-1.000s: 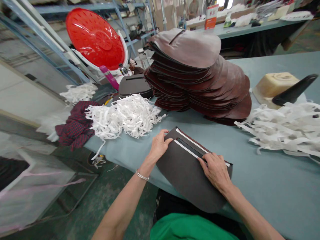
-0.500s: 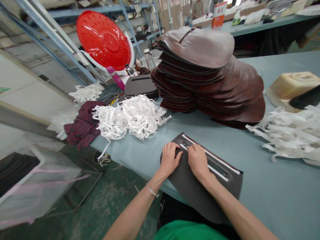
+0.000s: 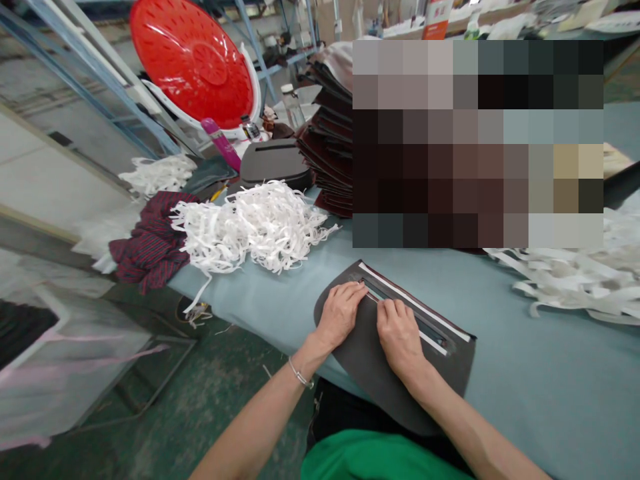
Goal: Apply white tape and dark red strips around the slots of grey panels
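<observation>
A dark grey panel (image 3: pixel 367 360) with one rounded edge lies on the table in front of me, its near part reaching over the table edge. It has a long narrow slot with a white strip (image 3: pixel 434 343) along its near side. Another white strip (image 3: pixel 415 300) runs along the panel's far straight edge. My left hand (image 3: pixel 341 312) is closed, its fingertips together on the slot's left end. Just to its right, my right hand (image 3: pixel 400 332) is closed with curled fingers on the slot's near edge, covering part of the strip there.
White strips (image 3: pixel 280 230) lie heaped at the left, more white strips (image 3: pixel 585 287) at the right. Behind stands a stack of dark brown pieces (image 3: pixel 325 140), largely hidden by a pixelated block. Grey pieces (image 3: pixel 275 163), a striped cloth (image 3: pixel 153 240) and a red basket (image 3: pixel 200 67) are at left.
My left fingers have straightened toward the slot's left end. My right hand has shifted slightly down onto its near edge. The view has moved a little, and a pixelated block covers the back right.
</observation>
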Demonstrator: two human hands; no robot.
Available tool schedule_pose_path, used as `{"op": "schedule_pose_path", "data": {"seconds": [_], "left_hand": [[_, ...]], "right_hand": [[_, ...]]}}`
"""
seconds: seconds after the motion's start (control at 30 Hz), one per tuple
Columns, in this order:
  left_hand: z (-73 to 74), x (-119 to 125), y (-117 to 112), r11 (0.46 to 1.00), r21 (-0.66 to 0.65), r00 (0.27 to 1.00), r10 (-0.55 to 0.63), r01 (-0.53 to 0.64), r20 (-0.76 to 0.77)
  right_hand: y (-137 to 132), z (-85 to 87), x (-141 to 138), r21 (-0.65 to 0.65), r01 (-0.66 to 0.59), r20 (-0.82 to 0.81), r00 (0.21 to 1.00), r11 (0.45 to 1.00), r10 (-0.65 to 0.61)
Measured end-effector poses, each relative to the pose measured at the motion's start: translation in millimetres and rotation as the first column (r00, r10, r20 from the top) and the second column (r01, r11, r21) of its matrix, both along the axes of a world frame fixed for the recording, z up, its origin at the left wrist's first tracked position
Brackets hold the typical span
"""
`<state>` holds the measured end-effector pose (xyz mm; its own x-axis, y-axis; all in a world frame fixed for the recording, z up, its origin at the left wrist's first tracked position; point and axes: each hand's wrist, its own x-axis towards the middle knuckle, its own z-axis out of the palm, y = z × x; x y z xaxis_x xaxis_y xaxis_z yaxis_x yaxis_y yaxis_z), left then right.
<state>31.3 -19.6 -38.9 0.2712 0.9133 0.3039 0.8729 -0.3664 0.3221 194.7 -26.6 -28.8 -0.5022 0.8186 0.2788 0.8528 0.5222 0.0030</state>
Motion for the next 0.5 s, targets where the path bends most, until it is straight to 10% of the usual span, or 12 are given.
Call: {"op": "schedule_pose_path", "data": {"seconds": [0.23,0.5], "left_hand": [[-3.9,0,-1,1.000,0.026,0.999,-0.013,0.012,0.035],[2.8,3,-3,0.996,0.010,0.984,0.089,-0.091,0.153]], "right_hand": [[-30,-5.2,64,0.052,-0.013,0.021,1.000,0.999,0.012],[-9,-4.2,37,-0.062,0.043,-0.090,0.995,0.997,-0.049]]}}
